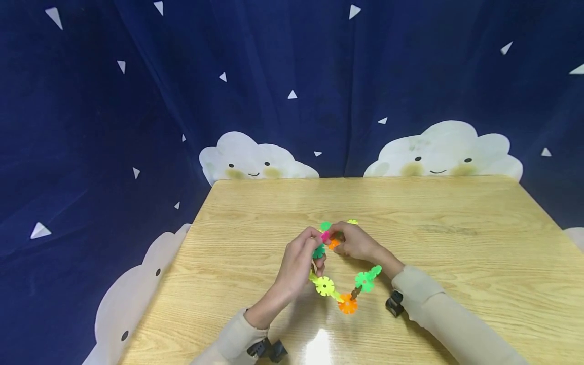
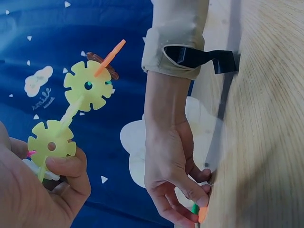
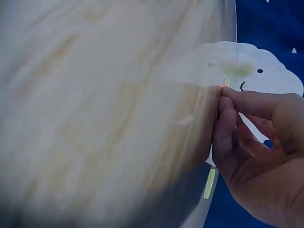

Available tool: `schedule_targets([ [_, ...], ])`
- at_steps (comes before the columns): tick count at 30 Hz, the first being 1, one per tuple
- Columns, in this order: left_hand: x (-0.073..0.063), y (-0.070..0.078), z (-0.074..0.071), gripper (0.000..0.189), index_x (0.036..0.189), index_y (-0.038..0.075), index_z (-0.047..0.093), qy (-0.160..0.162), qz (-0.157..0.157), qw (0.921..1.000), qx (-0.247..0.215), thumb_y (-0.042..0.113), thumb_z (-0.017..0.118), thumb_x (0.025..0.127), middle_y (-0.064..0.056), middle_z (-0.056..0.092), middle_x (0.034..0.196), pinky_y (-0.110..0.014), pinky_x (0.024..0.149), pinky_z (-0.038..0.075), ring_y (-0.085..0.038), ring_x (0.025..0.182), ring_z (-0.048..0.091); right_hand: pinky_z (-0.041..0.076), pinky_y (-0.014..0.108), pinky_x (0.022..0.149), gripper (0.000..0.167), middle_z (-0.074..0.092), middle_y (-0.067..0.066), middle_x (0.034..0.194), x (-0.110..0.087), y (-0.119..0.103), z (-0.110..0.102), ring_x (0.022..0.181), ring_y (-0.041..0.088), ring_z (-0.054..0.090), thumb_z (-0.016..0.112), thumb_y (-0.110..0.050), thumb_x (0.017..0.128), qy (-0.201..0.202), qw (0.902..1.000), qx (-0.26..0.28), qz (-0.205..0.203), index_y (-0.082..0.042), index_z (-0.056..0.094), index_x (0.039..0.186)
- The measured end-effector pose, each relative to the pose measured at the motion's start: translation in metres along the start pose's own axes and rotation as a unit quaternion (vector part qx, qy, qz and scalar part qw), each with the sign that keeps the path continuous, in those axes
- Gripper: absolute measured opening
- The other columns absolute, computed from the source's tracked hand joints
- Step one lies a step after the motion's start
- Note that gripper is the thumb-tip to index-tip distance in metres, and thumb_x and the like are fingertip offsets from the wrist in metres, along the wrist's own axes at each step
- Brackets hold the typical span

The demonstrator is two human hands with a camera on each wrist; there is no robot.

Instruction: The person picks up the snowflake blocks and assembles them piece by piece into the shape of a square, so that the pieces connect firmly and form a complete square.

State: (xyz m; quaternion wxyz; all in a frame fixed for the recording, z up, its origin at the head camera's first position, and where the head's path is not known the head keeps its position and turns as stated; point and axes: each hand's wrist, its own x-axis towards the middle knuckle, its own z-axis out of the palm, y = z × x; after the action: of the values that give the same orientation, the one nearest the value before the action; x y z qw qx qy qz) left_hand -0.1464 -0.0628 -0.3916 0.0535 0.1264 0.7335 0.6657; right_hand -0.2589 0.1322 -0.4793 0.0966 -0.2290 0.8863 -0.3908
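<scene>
The step in hand looks to be lifting an orange disc off the bench with the right grip, whose fingertips are pinched together at it; how firmly they have it is hidden. Thin discs lie flat and slip, so I would catch this one by its edge, tip it up and raise it alone. A green disc is near and could come along or get pushed away. Meanwhile the left grip, clamped on the chain, should only steady it: a hard squeeze could bend a disc or loosen a joint, and the hanging stretch may swing, so slow moves are better.

The chain is in the air on the near side of the right grip, curving from the left grip towards the near side, then right. Its discs are flat, notched all round like flowers, with a hole in the middle, and slot together at angles, some face-on, some edge-on. The colours run yellow, orange, brown, then bright green at the right end. A pink disc and a teal disc show by the left grip's fingers; how they join is hidden. A yellow piece shows on the far side of the right grip.
</scene>
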Motion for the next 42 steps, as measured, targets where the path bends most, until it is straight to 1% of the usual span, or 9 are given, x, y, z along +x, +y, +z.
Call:
schedule_targets([
  [5, -0.001, -0.001, -0.002, 0.028, 0.101, 0.002, 0.059, 0.008, -0.006, 0.9999, 0.006, 0.023, 0.040, 0.103, -0.003, 0.052, 0.067, -0.021, 0.050, 0.048, -0.014, 0.051, 0.050, 0.045, 0.033, 0.071, 0.037, 0.062, 0.007, 0.106, -0.002, -0.004, 0.000, 0.084, 0.023, 0.051, 0.073, 0.016, 0.081, -0.019, 0.9998, -0.006, -0.006, -0.012, 0.070, 0.105],
  [11, -0.002, -0.002, -0.006, 0.028, 0.099, 0.001, 0.059, 0.019, -0.007, 0.9997, 0.014, 0.021, 0.040, 0.102, -0.004, 0.052, 0.066, -0.021, 0.050, 0.048, -0.014, 0.050, 0.050, 0.052, 0.041, 0.091, 0.040, 0.070, 0.003, 0.109, -0.004, -0.006, 0.000, 0.103, 0.024, 0.060, 0.069, 0.022, 0.079, -0.030, 0.9983, 0.013, -0.049, -0.010, 0.070, 0.105],
  [14, -0.002, -0.003, -0.008, 0.028, 0.099, 0.001, 0.060, 0.019, -0.008, 0.9997, 0.010, 0.021, 0.040, 0.102, -0.003, 0.052, 0.066, -0.021, 0.050, 0.048, -0.013, 0.050, 0.049, 0.053, 0.046, 0.092, 0.040, 0.071, 0.007, 0.108, -0.005, -0.006, 0.000, 0.102, 0.027, 0.060, 0.069, 0.022, 0.079, -0.027, 0.9979, 0.011, -0.058, -0.008, 0.070, 0.106],
  [19, -0.002, -0.004, -0.009, 0.029, 0.098, 0.002, 0.062, 0.018, -0.008, 0.9998, 0.009, 0.021, 0.040, 0.102, -0.002, 0.052, 0.066, -0.021, 0.048, 0.048, -0.013, 0.049, 0.049, 0.054, 0.043, 0.088, 0.036, 0.069, 0.010, 0.106, -0.005, -0.004, -0.001, 0.099, 0.027, 0.059, 0.072, 0.021, 0.079, -0.023, 0.9978, 0.001, -0.062, -0.003, 0.071, 0.106],
  [24, -0.002, -0.005, -0.010, 0.028, 0.096, 0.002, 0.062, 0.010, 0.002, 0.9999, 0.008, 0.019, 0.040, 0.102, -0.003, 0.053, 0.068, -0.020, 0.046, 0.046, -0.014, 0.048, 0.048, 0.048, 0.032, 0.077, 0.027, 0.065, 0.007, 0.095, -0.006, -0.003, -0.003, 0.086, 0.022, 0.054, 0.077, 0.015, 0.082, -0.025, 0.9987, -0.002, -0.045, -0.004, 0.071, 0.100],
  [27, -0.002, -0.006, -0.011, 0.028, 0.094, 0.001, 0.062, 0.005, 0.006, 0.9999, 0.007, 0.019, 0.041, 0.102, -0.004, 0.055, 0.070, -0.020, 0.045, 0.045, -0.013, 0.048, 0.048, 0.045, 0.026, 0.067, 0.020, 0.061, 0.004, 0.084, -0.009, -0.001, -0.005, 0.075, 0.017, 0.052, 0.077, 0.011, 0.084, -0.033, 0.9987, 0.014, -0.036, -0.005, 0.070, 0.095],
  [31, -0.003, -0.007, -0.012, 0.028, 0.093, 0.001, 0.063, 0.002, 0.002, 1.0000, 0.006, 0.018, 0.043, 0.102, -0.004, 0.058, 0.073, -0.021, 0.045, 0.044, -0.013, 0.050, 0.046, 0.042, 0.021, 0.055, 0.012, 0.056, 0.004, 0.075, -0.013, -0.001, -0.009, 0.060, 0.013, 0.049, 0.073, 0.009, 0.090, -0.058, 0.9961, 0.062, -0.026, -0.002, 0.068, 0.094],
  [37, -0.004, -0.007, -0.016, 0.029, 0.091, 0.001, 0.064, 0.001, -0.001, 0.9999, 0.013, 0.018, 0.044, 0.102, -0.005, 0.059, 0.074, -0.020, 0.047, 0.041, -0.012, 0.053, 0.043, 0.043, 0.021, 0.052, 0.011, 0.057, 0.006, 0.077, -0.020, -0.005, -0.015, 0.057, 0.013, 0.050, 0.067, 0.006, 0.096, -0.082, 0.9915, 0.095, -0.037, -0.004, 0.070, 0.096],
  [42, -0.004, -0.010, -0.019, 0.030, 0.093, 0.002, 0.067, 0.000, 0.003, 0.9998, 0.019, 0.017, 0.043, 0.102, -0.003, 0.050, 0.065, -0.020, 0.047, 0.041, -0.013, 0.052, 0.042, 0.045, 0.024, 0.051, 0.014, 0.060, 0.012, 0.083, -0.026, -0.014, -0.023, 0.059, 0.020, 0.051, 0.065, 0.007, 0.097, -0.068, 0.9891, 0.122, -0.045, -0.006, 0.069, 0.099],
])
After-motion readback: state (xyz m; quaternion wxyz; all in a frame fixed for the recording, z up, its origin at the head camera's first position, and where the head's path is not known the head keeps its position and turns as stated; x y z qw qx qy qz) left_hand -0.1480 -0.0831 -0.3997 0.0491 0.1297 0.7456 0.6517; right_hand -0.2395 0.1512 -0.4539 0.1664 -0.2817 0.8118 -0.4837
